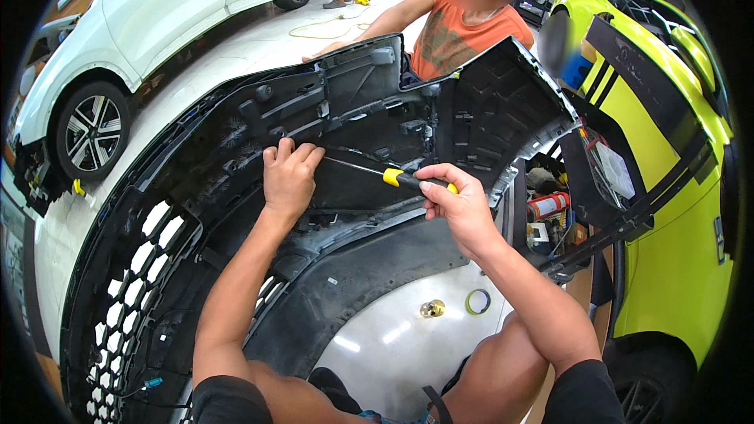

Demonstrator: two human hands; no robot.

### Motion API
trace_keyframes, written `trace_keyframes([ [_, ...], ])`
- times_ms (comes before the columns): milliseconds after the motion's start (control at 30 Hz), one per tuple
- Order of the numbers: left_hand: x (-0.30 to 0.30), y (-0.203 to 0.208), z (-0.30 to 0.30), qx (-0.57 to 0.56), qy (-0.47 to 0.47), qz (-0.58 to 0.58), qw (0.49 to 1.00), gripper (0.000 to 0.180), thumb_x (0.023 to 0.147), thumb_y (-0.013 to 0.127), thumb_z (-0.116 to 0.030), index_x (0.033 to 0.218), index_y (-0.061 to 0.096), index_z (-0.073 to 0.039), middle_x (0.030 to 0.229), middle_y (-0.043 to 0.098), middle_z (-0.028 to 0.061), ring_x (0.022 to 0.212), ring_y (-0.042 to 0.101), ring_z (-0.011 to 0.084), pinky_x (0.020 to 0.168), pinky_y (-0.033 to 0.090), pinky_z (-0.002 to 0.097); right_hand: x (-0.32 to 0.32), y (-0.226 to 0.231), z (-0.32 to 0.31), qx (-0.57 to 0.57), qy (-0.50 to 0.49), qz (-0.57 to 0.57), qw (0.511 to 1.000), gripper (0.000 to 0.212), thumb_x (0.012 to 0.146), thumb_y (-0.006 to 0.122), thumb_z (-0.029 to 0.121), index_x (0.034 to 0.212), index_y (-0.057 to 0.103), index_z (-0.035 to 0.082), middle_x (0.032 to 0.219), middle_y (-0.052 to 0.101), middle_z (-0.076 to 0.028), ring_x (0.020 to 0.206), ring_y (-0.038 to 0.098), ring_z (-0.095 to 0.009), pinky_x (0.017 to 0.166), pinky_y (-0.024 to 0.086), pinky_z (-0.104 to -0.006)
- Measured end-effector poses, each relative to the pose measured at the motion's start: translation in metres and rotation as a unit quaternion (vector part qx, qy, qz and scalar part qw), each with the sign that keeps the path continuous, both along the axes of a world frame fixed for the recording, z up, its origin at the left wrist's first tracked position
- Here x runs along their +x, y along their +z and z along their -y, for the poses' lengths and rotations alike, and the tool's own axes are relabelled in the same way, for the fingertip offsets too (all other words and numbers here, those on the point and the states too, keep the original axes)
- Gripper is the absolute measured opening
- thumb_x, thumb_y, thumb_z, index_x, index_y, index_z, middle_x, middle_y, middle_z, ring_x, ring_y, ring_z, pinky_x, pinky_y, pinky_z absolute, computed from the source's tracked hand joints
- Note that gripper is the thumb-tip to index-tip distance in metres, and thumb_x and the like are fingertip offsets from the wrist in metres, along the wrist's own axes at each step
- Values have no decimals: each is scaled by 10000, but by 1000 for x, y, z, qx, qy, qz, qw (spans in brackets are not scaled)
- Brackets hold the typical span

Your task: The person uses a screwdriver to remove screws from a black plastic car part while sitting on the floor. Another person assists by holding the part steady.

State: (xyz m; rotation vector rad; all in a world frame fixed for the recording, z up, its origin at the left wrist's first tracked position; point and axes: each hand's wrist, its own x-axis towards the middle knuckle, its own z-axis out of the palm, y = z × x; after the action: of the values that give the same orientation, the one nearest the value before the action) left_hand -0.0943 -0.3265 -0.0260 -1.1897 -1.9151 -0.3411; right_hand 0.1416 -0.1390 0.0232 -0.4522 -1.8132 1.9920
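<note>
A large black car bumper point(369, 232) lies with its inner side toward me, curving from the lower left to the upper right. My right hand point(459, 208) is wrapped round the black and yellow handle of a screwdriver point(404, 180). Its thin shaft points left, the tip reaching close to my left hand. On the bumper's inner face, my left hand point(292, 177) has its fingers bent and pressed down by the tip. Whatever those fingers may hold is hidden beneath them.
Across the bumper a person in an orange shirt point(463, 35) rests a hand near its far edge. A white car point(173, 16) stands left, a lime-green car point(667, 267) right. Beside it is a box of tools point(546, 224). A tape roll point(477, 302) lies on the floor.
</note>
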Motion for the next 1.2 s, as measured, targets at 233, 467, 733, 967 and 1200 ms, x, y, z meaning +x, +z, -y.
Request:
trace_keyframes([
  [233, -5, -4, 2, -34, 48, -34, 998, 313, 759, 686, -88, 1056, 742, -170, 920, 647, -45, 911, 554, 204, 807, 387, 374, 4, -5, -5, -9, -5, -7, 1000, 173, 933, 668, 73, 1098, 699, 31, 817, 603, 18, 682, 558, -50, 597, 486, -214],
  [467, -6, -8, -3, -34, 35, -38, 998, 288, 765, 707, -141, 1052, 724, -158, 916, 588, -5, 933, 547, 218, 821, 394, 391, 0, -6, -10, -35, -22, -15, 999, 173, 944, 654, 74, 1108, 694, 39, 820, 611, 13, 695, 569, -57, 612, 503, -225],
  [733, 2, -2, 0, 16, -58, -2, 998, 275, 744, 775, -131, 1004, 724, -208, 940, 649, -44, 926, 580, 201, 848, 386, 403, 10, -4, -21, -18, -41, -20, 999, 230, 975, 632, 121, 1185, 673, 35, 957, 615, -14, 775, 571, -92, 701, 495, -258],
  [967, 119, -102, -50, -118, -271, 306, 905, 251, 725, 753, -86, 974, 732, -113, 1012, 709, 73, 1000, 629, 277, 873, 472, 420, 12, -1, -28, -1, -62, 0, 998, 218, 960, 631, 137, 1142, 702, 41, 981, 629, -20, 772, 568, -110, 719, 505, -264],
  [1200, 249, -228, -84, -272, -409, 333, 805, 76, 821, 625, -114, 844, 690, -83, 867, 683, 120, 905, 627, 313, 824, 497, 432, 12, -8, -27, -60, -64, 27, 996, 181, 954, 634, 117, 1121, 688, 73, 910, 588, 10, 722, 555, -92, 661, 493, -266],
])
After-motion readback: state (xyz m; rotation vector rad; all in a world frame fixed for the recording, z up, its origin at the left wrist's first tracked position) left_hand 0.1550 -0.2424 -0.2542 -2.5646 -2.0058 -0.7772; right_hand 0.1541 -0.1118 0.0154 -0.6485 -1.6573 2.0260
